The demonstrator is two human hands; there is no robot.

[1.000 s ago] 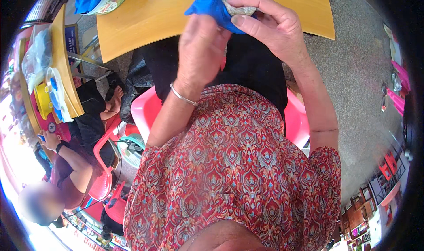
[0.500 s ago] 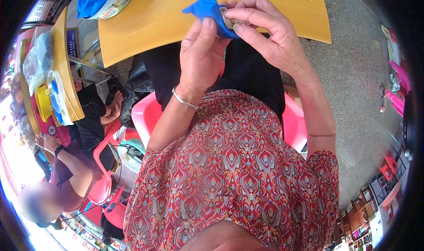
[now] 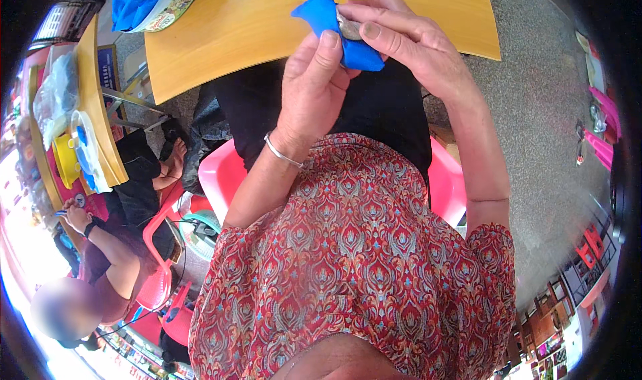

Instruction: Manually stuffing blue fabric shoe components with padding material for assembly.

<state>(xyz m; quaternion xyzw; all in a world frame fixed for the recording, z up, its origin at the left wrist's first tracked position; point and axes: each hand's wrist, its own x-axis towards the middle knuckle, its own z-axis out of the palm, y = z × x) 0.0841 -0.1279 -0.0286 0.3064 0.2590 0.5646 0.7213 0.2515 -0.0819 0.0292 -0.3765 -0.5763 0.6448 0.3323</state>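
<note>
A small bright blue cloth piece (image 3: 361, 57), like a little pouch with pointed corners, is up over the table's near edge. My left hand (image 3: 314, 79) grips it from the near left, thumb on top and the other fingers mostly hidden behind. At its right-hand opening shows a mottled grey-brown lump (image 3: 348, 28), partly inside the cloth; its kind I cannot make out. My right hand (image 3: 418, 42) is closed loosely about the lump, fingertips on its far side and thumb at its right end.
The yellow-topped table (image 3: 214, 52) carries a round tub (image 3: 164, 12) heaped with blue cloth at its far left. On the left, a seated person's hand (image 3: 79, 218) is beside another table holding a yellow bowl (image 3: 65, 160) and a plastic bag (image 3: 57, 92). I sit on a pink chair (image 3: 223, 176).
The cloth and both hands have shifted slightly right. More of the lump's body shows, and my right thumb and fingers have spread farther apart around it.
</note>
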